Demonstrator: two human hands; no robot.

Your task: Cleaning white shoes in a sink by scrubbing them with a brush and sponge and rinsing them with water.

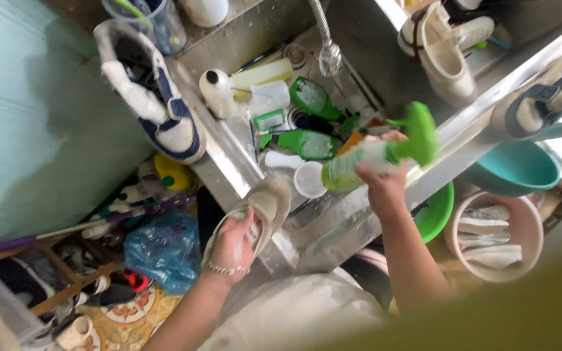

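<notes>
My left hand (232,244) wraps around a beige shoe (260,209), fingers curled over its opening, holding it against the front edge of the steel sink (229,162). My right hand (385,185) grips a green-capped spray bottle (375,156), held sideways just above the basin. Green bottles (310,120) and a white cup (309,179) clutter the basin below. A white-and-navy sneaker (157,97) rests on the sink's far-left rim, and a teal basin (512,168) sits to the right.

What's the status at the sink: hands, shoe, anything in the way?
Left hand grips beige shoe over sink edge. Right hand holds green spray bottle. Sink cluttered with green bottles; no obstruction between them.
</notes>
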